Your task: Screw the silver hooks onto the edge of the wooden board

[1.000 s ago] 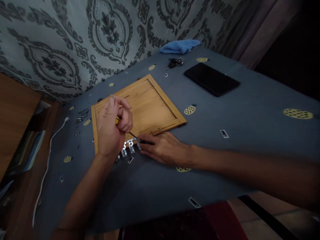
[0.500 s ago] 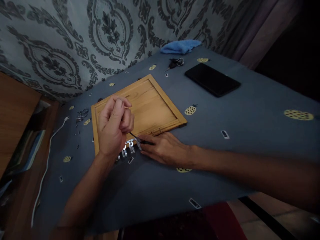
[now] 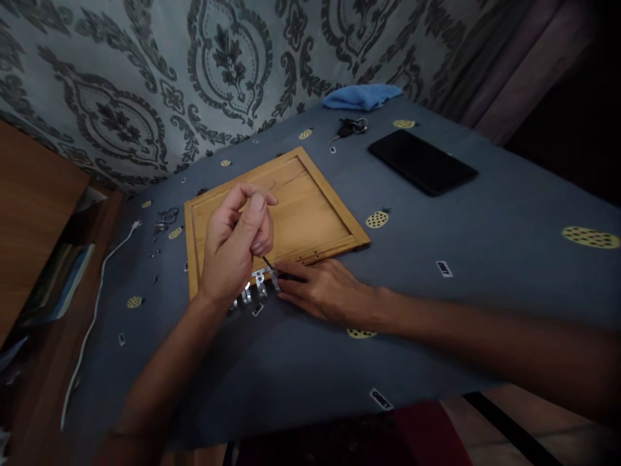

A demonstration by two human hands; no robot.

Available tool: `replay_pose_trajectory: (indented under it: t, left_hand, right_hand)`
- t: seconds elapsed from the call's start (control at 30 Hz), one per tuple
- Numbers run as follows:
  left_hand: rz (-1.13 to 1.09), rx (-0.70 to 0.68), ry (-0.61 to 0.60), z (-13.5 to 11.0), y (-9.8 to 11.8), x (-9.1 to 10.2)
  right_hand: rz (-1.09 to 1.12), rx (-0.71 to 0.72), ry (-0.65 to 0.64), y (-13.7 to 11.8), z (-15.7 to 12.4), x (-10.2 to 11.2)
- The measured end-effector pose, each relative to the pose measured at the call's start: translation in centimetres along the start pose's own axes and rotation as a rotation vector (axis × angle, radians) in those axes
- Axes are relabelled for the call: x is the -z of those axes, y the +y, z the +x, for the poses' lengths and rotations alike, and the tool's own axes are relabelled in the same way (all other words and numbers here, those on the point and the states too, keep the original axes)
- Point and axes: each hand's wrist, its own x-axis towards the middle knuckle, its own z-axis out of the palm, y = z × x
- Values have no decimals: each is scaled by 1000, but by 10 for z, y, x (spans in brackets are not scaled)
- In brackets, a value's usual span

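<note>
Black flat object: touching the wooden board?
No, the black flat object lies right of the wooden board, with tablecloth visible between them.

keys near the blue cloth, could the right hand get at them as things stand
Probably yes: the wooden board between lies flat, so nothing tall blocks the right hand from the keys, though it is busy at the metal hooks.

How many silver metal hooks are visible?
4 silver metal hooks, along the near edge of the brown wooden board: one beside the left hand, two between, one at the right hand. Others may be hidden.
</note>
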Motion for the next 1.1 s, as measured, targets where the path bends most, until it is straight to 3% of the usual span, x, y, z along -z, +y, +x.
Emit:
replay_pose_trajectory:
  t: [0.3,0.6,0.87,1.1]
  left_hand:
    - [-10,8,-36,-1,0,-1]
    - [-30,52,-147,-2,1,8]
    - [63,-46,78,-4,-3,1]
    - [20,-13,-6,-2,0,0]
  right_hand:
    - [15,-2,15,-1,1,0]
    - [10,-9,7,-2,2,1]
    - [12,-5,20,-1,1,1]
    - [14,-9,-2,-1,2,1]
